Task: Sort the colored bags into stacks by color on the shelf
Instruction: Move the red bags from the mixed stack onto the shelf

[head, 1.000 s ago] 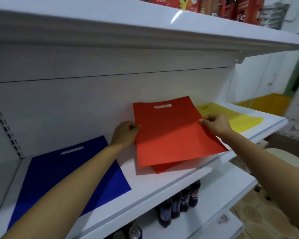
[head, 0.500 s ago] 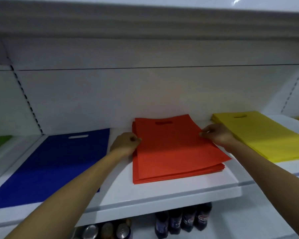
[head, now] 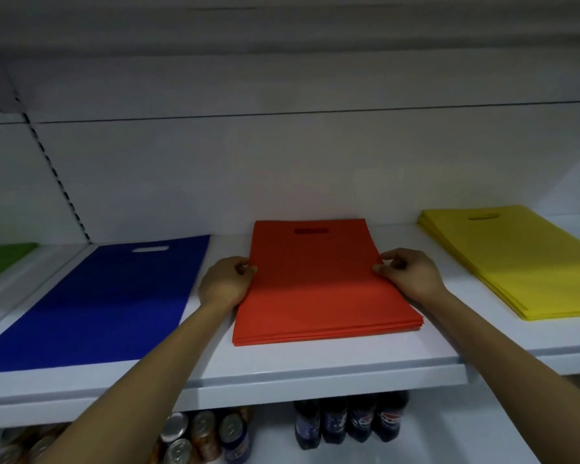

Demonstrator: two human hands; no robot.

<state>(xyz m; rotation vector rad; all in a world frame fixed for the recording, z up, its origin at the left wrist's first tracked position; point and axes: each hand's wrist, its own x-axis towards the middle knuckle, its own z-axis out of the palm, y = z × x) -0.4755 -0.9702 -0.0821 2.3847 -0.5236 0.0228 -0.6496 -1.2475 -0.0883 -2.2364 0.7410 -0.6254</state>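
The red stack (head: 318,286) sits in the middle of the shelf (head: 315,366), handle holes toward the back edge. The left hand (head: 226,284) has its fingers curled onto the stack's left side, and the right hand (head: 411,274) pinches the right side. A blue bag (head: 98,303) lies toward the left end, and a yellow stack (head: 523,259) toward the right end.

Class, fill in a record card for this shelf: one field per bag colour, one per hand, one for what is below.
Red stack: centre of shelf, several bags, edges aligned
Blue bag: left of red, flat
Yellow stack: right of red
Green bag: far left, partly out of view
Left hand: pinches red stack's left edge
Right hand: pinches its right edge
Below: cans, bottles
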